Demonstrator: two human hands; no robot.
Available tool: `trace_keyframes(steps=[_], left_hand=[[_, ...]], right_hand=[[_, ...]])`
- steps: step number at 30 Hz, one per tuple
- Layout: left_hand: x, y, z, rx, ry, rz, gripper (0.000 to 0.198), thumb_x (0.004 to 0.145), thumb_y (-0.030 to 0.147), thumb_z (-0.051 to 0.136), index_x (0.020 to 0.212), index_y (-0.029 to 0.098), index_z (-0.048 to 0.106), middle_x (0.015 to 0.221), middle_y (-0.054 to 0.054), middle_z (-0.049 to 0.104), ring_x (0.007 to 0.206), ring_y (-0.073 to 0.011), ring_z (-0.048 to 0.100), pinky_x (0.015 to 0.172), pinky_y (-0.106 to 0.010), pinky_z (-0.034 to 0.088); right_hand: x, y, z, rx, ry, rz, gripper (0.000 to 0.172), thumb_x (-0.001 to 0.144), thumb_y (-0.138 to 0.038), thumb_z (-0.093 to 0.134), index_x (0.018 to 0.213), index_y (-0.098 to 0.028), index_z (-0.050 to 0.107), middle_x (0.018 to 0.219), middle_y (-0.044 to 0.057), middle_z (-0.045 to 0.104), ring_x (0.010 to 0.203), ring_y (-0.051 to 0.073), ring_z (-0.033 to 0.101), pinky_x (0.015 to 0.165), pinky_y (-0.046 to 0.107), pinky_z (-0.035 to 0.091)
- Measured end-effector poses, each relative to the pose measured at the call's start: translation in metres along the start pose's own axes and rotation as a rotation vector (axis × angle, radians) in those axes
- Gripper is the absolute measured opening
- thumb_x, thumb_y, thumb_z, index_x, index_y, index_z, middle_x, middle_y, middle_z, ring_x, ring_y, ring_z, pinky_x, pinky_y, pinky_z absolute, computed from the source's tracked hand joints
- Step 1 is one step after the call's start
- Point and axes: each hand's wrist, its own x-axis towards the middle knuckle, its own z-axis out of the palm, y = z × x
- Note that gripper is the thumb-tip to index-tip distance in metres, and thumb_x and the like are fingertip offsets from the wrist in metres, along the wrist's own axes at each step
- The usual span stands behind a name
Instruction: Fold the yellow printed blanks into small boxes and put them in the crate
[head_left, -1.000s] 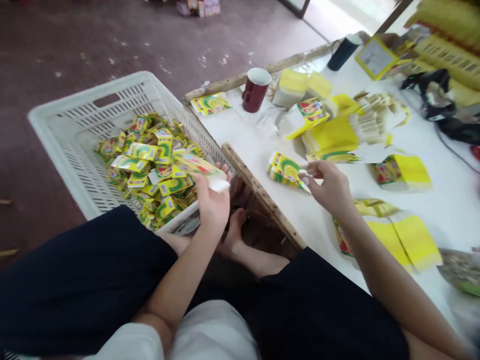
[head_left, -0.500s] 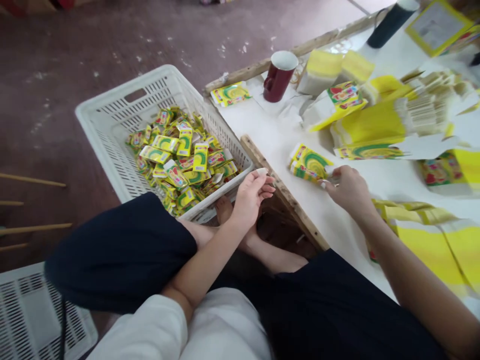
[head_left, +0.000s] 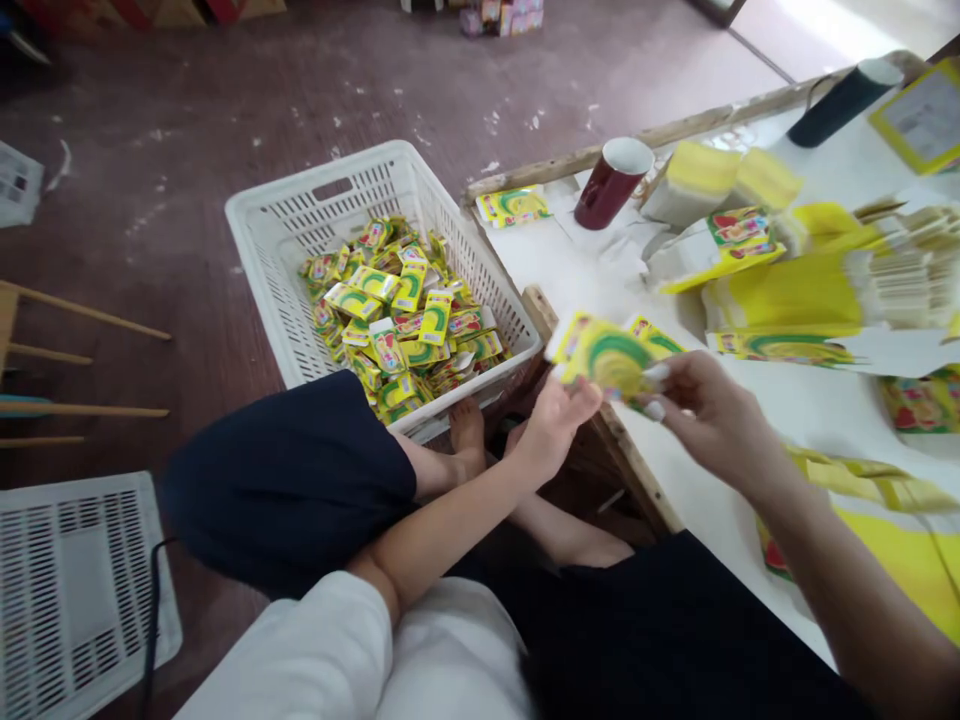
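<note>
A flat yellow-and-green printed carton (head_left: 609,358) is held up over the table's near edge, slightly blurred. My right hand (head_left: 712,415) pinches its right end between thumb and fingers. At the carton's lower left edge, my left hand (head_left: 559,425) has its fingers closed on it. Behind the held carton, part of another yellow-and-green carton (head_left: 656,338) shows on the white table (head_left: 517,250). Left of my hands, a white plastic crate (head_left: 270,290) holds many small yellow, green and red boxes (head_left: 386,345).
On the table stand a maroon mug (head_left: 613,185) and a dark cylindrical cup (head_left: 844,105). Stacks of yellow flat cartons (head_left: 784,290) lie to the right. A wooden strip (head_left: 637,465) edges the table. Another white crate (head_left: 82,590) is at lower left, near wooden legs (head_left: 90,410).
My right hand has lifted the carton off the table and brought it left. My left hand has moved right to meet it and taken its edge. The view has shifted.
</note>
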Motion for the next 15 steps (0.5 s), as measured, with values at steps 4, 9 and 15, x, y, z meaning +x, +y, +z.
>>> trace_keyframes(steps=[4, 9, 15], left_hand=[[0.0, 0.021, 0.004, -0.078, 0.114, 0.069, 0.064, 0.074, 0.074, 0.066, 0.108, 0.019, 0.067, 0.105, -0.01, 0.074, 0.118, -0.0332, 0.066, 0.094, -0.044, 0.054], [0.001, 0.033, 0.006, -0.116, 0.205, 0.185, 0.057, 0.081, 0.076, 0.055, 0.098, 0.022, 0.062, 0.087, -0.007, 0.069, 0.102, -0.0292, 0.07, 0.082, -0.039, 0.058], [0.002, 0.03, 0.009, -0.149, 0.187, 0.122, 0.054, 0.08, 0.074, 0.061, 0.091, 0.021, 0.058, 0.073, -0.001, 0.058, 0.074, -0.0184, 0.065, 0.071, -0.032, 0.056]], right_hand=[[-0.008, -0.043, 0.03, 0.176, -0.248, -0.183, 0.009, 0.088, -0.024, 0.062, 0.093, -0.024, 0.055, 0.074, -0.003, 0.056, 0.063, 0.014, 0.055, 0.059, 0.026, 0.048], [-0.017, -0.043, 0.05, 0.411, -0.245, -0.1, 0.02, 0.092, -0.025, 0.064, 0.108, -0.026, 0.053, 0.093, 0.001, 0.061, 0.083, 0.017, 0.063, 0.072, 0.029, 0.056], [-0.02, -0.049, 0.049, 0.534, -0.289, -0.053, 0.022, 0.09, -0.03, 0.069, 0.103, -0.026, 0.052, 0.087, -0.001, 0.06, 0.077, 0.015, 0.061, 0.068, 0.028, 0.054]])
